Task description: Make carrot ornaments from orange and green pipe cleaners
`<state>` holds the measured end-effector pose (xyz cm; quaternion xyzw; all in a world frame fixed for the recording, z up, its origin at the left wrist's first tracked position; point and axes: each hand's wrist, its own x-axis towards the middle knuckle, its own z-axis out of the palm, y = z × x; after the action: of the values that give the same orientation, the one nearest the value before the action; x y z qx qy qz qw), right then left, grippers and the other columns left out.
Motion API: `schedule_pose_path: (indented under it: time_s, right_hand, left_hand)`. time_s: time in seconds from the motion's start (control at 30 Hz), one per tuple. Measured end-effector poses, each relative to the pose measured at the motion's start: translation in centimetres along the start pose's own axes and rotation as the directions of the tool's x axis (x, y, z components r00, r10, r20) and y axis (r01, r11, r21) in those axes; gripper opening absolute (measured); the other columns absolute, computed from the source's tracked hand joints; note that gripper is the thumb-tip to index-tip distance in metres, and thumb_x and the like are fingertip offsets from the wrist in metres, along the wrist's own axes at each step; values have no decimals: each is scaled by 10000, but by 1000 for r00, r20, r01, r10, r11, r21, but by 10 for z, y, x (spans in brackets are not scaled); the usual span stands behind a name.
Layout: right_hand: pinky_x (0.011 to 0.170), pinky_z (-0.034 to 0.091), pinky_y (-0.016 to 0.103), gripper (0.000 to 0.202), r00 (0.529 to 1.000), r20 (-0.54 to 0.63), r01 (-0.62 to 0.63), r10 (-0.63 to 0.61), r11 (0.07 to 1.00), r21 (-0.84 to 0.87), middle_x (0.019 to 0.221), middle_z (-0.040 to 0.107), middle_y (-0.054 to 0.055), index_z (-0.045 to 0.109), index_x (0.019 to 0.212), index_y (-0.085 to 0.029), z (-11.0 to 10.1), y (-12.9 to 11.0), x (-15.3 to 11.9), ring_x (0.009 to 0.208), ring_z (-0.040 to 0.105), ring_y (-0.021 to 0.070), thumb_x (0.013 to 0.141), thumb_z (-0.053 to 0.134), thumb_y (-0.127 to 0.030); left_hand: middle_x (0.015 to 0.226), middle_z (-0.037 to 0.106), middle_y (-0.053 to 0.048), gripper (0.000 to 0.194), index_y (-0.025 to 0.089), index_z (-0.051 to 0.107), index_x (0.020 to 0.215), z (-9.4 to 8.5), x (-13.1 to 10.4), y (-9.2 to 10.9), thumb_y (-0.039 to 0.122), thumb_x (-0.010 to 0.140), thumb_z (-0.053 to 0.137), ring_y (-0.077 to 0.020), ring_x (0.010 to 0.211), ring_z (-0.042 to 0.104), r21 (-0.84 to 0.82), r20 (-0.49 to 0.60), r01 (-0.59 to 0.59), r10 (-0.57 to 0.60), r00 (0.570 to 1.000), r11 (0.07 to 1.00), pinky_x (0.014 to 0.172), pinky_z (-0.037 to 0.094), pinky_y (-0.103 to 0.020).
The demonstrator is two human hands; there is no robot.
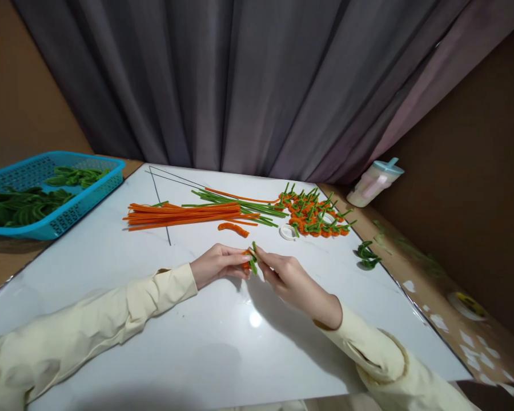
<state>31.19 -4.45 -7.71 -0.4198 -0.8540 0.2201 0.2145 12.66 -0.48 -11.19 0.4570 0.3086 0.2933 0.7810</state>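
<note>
My left hand (223,263) pinches a small orange and green fuzzy piece (252,264) above the white table. From the right, my right hand (289,279) closes its fingertips on the green part of the same piece. A short orange fuzzy strip (233,229) lies just beyond my hands. Behind it is a bundle of orange pipe cleaners (184,214), with green pipe cleaners (223,198) beside it. At the right lie many orange pieces with green stems (312,214), in a cluster next to a white ring (288,232).
A blue basket (81,202) with green fuzzy pieces stands at the left. A lidded cup (373,184) stands at the back right. Dark green curled pieces (367,255) lie near the right edge of the table (154,354). Dark wires lie at the back left.
</note>
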Motion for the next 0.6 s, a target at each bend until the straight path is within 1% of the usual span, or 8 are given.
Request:
schedule_pose_path:
  time_s: [0.1, 0.17, 0.23, 0.33, 0.43, 0.6]
  right_hand:
    - [565, 439, 267, 424, 995, 50, 98, -91, 985, -144, 762, 556, 66, 369, 1297, -122, 4, 3, -2, 593, 498, 148, 884, 274, -104]
    - [549, 445, 275, 461, 990, 96, 123, -103, 965, -233, 789, 557, 82, 324, 1326, -110, 4, 3, -3, 590, 507, 152, 869, 276, -71]
    - [542, 445, 271, 473, 986, 141, 131, -93, 947, -292, 800, 555, 84, 318, 1332, -110, 1, 2, -3, 582, 516, 146, 863, 294, -52]
    - [536, 439, 262, 439, 978, 193, 137, -78, 939, -317, 787, 547, 72, 336, 1322, -92, -7, 0, -2, 573, 522, 138, 883, 324, -74]
    - [514, 416, 247, 427, 969, 231, 163, -89, 932, -323, 778, 538, 59, 339, 1320, -87, -13, -2, -2, 545, 504, 122, 893, 332, -85]
    - [485, 365, 224, 489, 961, 254, 202, -105, 895, -397, 821, 549, 59, 310, 1341, -125, -16, -5, -4, 513, 481, 99, 860, 351, -46]
  left_hand:
    - [740, 656, -85, 235, 77, 721, 805, 0, 0, -1, 285, 697, 709, -132, 664, 603, -18, 12, 11, -11, 1000, 1000, 656, 516, -240]
    - [704, 644, -74, 224, 74, 717, 792, -1, 1, 0, 277, 700, 706, -128, 648, 603, -31, 17, 24, -24, 1000, 999, 645, 520, -232]
    - [687, 640, -72, 222, 70, 713, 783, -1, 1, 0, 275, 697, 708, -125, 631, 601, -41, 28, 43, -42, 999, 998, 639, 525, -231]
    - [672, 638, -75, 232, 56, 704, 738, -1, 1, 2, 281, 679, 718, -122, 610, 596, -55, 50, 79, -76, 996, 995, 619, 534, -235]
    - [666, 638, -82, 224, 44, 692, 695, -1, 1, 3, 265, 667, 719, -122, 598, 590, -76, 62, 116, -111, 992, 990, 611, 544, -246]
    - [678, 639, -90, 153, 40, 675, 707, -3, 1, 3, 190, 682, 666, -161, 684, 618, -182, 58, 186, -178, 982, 966, 654, 556, -272]
